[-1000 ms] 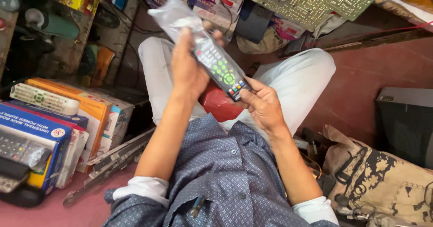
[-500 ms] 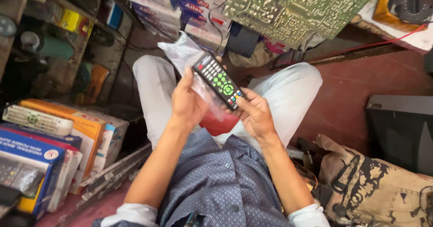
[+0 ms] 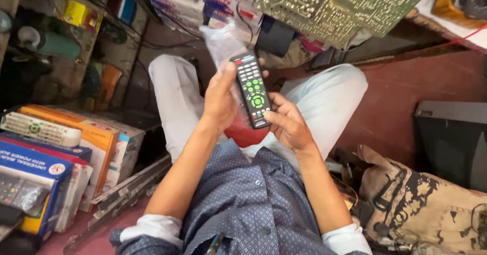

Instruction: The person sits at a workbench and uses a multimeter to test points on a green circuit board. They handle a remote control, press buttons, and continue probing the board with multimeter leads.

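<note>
I hold a black remote control above my lap, left hand clamped around it with a clear plastic sleeve. My right hand pinches the remote's lower end; that grip should stay firm for steadiness.

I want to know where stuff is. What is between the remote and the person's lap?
In the head view, a red thing shows just under the black remote, on the lap. Both hands, left and right, hold the remote above it.

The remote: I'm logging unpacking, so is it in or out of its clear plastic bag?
Out. The black remote lies bare, buttons showing, between the left hand and right hand; the clear bag sits behind it.
</note>
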### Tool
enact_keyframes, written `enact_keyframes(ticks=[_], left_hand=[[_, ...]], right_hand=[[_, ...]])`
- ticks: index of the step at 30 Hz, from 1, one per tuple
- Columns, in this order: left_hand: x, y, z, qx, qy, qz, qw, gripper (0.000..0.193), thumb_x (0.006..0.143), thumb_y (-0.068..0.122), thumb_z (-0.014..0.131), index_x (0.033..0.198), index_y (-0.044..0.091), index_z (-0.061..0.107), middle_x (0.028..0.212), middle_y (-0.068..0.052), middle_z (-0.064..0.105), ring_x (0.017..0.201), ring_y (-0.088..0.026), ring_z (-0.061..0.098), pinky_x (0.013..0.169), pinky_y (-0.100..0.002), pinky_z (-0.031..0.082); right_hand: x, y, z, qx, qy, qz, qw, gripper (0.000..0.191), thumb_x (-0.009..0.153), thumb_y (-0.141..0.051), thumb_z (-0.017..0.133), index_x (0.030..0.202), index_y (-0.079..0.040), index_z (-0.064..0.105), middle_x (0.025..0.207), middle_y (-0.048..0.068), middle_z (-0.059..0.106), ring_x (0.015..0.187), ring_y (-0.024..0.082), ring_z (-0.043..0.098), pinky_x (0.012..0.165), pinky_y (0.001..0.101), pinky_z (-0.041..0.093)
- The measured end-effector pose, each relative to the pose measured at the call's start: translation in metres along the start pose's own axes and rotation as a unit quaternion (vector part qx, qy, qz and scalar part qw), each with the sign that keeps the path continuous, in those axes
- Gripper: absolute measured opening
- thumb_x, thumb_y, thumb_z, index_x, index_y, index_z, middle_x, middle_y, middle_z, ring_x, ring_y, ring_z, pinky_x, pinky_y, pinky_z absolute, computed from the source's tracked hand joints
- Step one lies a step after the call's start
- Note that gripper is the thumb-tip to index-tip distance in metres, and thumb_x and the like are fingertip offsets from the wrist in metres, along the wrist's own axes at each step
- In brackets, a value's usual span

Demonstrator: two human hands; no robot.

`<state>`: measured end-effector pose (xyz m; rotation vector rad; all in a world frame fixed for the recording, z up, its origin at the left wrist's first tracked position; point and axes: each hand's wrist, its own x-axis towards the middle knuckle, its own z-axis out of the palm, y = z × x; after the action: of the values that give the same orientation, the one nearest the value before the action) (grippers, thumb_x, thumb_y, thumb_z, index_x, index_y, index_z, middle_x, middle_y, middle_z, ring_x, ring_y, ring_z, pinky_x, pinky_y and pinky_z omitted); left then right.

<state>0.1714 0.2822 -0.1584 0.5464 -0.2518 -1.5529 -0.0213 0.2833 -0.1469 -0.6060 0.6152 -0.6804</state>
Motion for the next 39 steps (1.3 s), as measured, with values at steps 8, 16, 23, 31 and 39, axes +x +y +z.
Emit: enact_keyframes(ticks=[8, 16, 23, 31, 39], left_hand=[[0.003, -0.034, -0.025, 0.144, 0.048, -0.093, 0.984, 0.037, 0.109, 0.020, 0.055, 0.141, 0.003, 0.059, 0.113, -0.006, 0.067, 0.095, -0.015, 0.064, 0.081, -0.030, 0.051], [-0.023, -0.046, -0.034, 0.096, 0.089, -0.075, 0.989, 0.035, 0.107, 0.019, 0.050, 0.134, -0.002, 0.060, 0.118, -0.005, 0.070, 0.106, -0.012, 0.066, 0.095, -0.030, 0.053], [-0.029, -0.049, -0.037, 0.222, -0.002, -0.063, 0.973, 0.033, 0.097, 0.000, 0.066, 0.129, -0.003, 0.061, 0.104, -0.004, 0.071, 0.090, -0.011, 0.068, 0.081, -0.031, 0.061], [-0.026, -0.049, -0.037, 0.260, -0.004, -0.052, 0.964, 0.034, 0.094, -0.005, 0.067, 0.127, -0.004, 0.060, 0.103, -0.005, 0.071, 0.090, -0.011, 0.069, 0.081, -0.031, 0.064], [-0.022, -0.047, -0.034, 0.257, -0.009, -0.062, 0.964, 0.031, 0.094, -0.003, 0.066, 0.125, -0.005, 0.061, 0.104, -0.006, 0.071, 0.090, -0.013, 0.070, 0.080, -0.032, 0.064]], right_hand=[[0.032, 0.001, 0.000, 0.034, 0.059, -0.069, 0.995, 0.032, 0.108, -0.015, 0.059, 0.133, 0.005, 0.053, 0.112, 0.017, 0.071, 0.095, 0.026, 0.073, 0.087, 0.0408, 0.061], [0.066, -0.012, 0.000, 0.020, 0.090, -0.156, 0.983, 0.027, 0.100, -0.010, 0.061, 0.124, 0.000, 0.054, 0.114, 0.022, 0.071, 0.101, 0.032, 0.074, 0.091, 0.0457, 0.062], [0.087, -0.023, -0.001, 0.023, 0.159, -0.152, 0.975, 0.021, 0.100, -0.018, 0.067, 0.112, -0.002, 0.061, 0.092, 0.019, 0.073, 0.079, 0.027, 0.074, 0.074, 0.0401, 0.063], [0.093, -0.020, -0.005, 0.008, 0.161, -0.148, 0.976, 0.020, 0.096, -0.015, 0.067, 0.111, -0.001, 0.063, 0.092, 0.017, 0.074, 0.079, 0.025, 0.075, 0.071, 0.0379, 0.064], [0.099, -0.014, -0.014, -0.065, 0.205, -0.200, 0.956, 0.020, 0.100, -0.016, 0.067, 0.107, 0.003, 0.065, 0.091, 0.017, 0.074, 0.075, 0.023, 0.074, 0.065, 0.0343, 0.063]])
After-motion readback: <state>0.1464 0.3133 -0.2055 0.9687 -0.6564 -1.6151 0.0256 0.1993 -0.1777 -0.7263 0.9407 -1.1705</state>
